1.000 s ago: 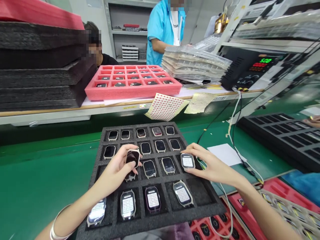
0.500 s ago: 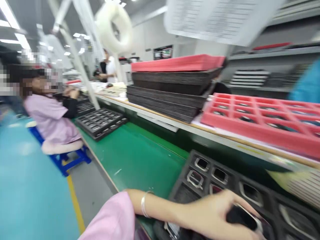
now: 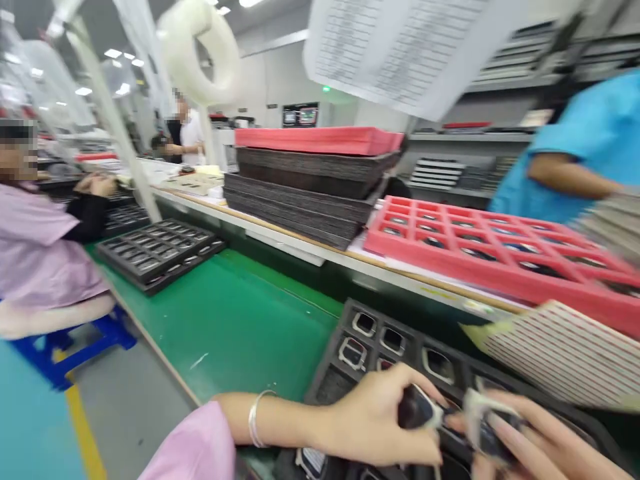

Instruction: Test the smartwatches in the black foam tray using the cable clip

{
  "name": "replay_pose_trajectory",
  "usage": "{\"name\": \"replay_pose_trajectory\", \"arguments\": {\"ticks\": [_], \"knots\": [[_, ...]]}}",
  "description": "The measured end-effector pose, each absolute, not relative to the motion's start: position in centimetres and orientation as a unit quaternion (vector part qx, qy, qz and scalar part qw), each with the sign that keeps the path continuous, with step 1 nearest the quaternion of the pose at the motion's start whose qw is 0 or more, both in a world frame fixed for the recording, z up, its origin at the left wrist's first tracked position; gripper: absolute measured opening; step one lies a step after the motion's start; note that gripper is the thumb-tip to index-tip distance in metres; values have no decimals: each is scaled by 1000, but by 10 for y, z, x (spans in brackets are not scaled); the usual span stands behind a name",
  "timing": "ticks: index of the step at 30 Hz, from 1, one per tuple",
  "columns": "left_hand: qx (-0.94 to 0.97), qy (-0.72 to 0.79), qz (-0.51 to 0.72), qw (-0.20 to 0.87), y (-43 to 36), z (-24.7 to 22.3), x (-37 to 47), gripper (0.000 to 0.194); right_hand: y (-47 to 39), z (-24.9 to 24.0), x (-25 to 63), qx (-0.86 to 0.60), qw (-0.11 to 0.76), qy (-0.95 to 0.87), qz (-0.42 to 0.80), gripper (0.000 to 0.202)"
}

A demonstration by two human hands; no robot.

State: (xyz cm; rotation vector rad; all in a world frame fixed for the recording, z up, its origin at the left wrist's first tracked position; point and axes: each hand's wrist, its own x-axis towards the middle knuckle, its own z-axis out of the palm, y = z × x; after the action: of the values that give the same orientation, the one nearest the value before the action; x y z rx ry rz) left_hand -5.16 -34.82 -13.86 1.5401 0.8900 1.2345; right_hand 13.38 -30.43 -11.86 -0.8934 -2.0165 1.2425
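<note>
My left hand (image 3: 373, 417), with a silver bangle at the wrist, grips a dark, rounded glossy piece (image 3: 417, 408) between thumb and fingers. Close by on the right, my right hand (image 3: 545, 433) holds a pale-rimmed squarish frame (image 3: 487, 427) with a dark middle, its fingers across it. Both hands are over a black foam tray (image 3: 333, 383) whose compartments hold squarish framed parts, such as one (image 3: 353, 353) at its left side. The hands hide part of the tray, and the held pieces are somewhat blurred.
A green bench (image 3: 240, 327) runs leftward to another black tray (image 3: 160, 250). On the shelf are a red compartment tray (image 3: 450, 250) and stacked black trays (image 3: 300, 200). A striped sheet (image 3: 560, 353) hangs at right. One person in pink (image 3: 45, 247) sits left; another in blue (image 3: 590, 147) is at right.
The view has turned right. My right hand has come into view with a pale-rimmed frame. My left hand still holds the dark piece. More of the person in blue shows.
</note>
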Motion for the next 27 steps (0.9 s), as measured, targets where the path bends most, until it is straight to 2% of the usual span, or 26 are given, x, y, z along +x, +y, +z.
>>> {"name": "replay_pose_trajectory", "arguments": {"ticks": [3,5,8,14,27], "knots": [[602,384,507,483,-356,-130,-49,35,-325,-104,146,-408,333,-614,588,53],[599,389,508,480,-357,-127,-47,32,-330,-101,144,-376,359,-535,666,53],[609,391,494,482,-356,-128,-45,31,-330,-105,147,-327,371,-491,717,47],[623,411,464,477,-360,-130,-43,32,-337,-115,158,-235,375,-504,742,34],[625,421,413,511,-365,-134,-44,30,-341,-119,159,-205,375,-511,746,40]]}}
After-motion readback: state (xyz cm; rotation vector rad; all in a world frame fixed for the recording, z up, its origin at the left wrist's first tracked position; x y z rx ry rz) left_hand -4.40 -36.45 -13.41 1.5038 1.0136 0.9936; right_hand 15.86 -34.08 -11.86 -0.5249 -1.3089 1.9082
